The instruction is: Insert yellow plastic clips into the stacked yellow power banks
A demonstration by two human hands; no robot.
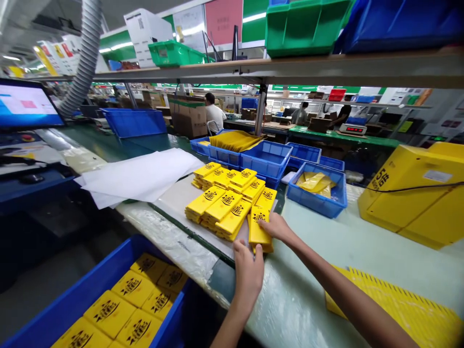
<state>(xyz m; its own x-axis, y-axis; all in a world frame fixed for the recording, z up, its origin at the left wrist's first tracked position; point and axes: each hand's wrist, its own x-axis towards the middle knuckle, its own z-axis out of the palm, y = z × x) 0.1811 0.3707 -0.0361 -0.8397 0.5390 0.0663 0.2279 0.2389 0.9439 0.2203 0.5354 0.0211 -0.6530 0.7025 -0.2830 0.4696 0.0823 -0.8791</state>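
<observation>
Flat yellow packets [222, 205] with black printed characters lie in several neat stacks on a pale sheet at the bench edge. My right hand [278, 227] grips the right side of the nearest right-hand stack [258, 231], fingertips over its top packet. Close to that stack's near end is my left hand [248, 270]; its thumb touches the end, and its curled fingers stand apart from the thumb, left of the stack. The undersides of both hands are hidden.
A blue crate [137, 246] of yellow packets stands low at front left. White paper sheets [145, 174] lie left of the stacks. Blue bins [266, 157] sit behind, a yellow machine [416, 193] at right, yellow strip material [398, 299] at front right. A shelf [232, 72] spans overhead.
</observation>
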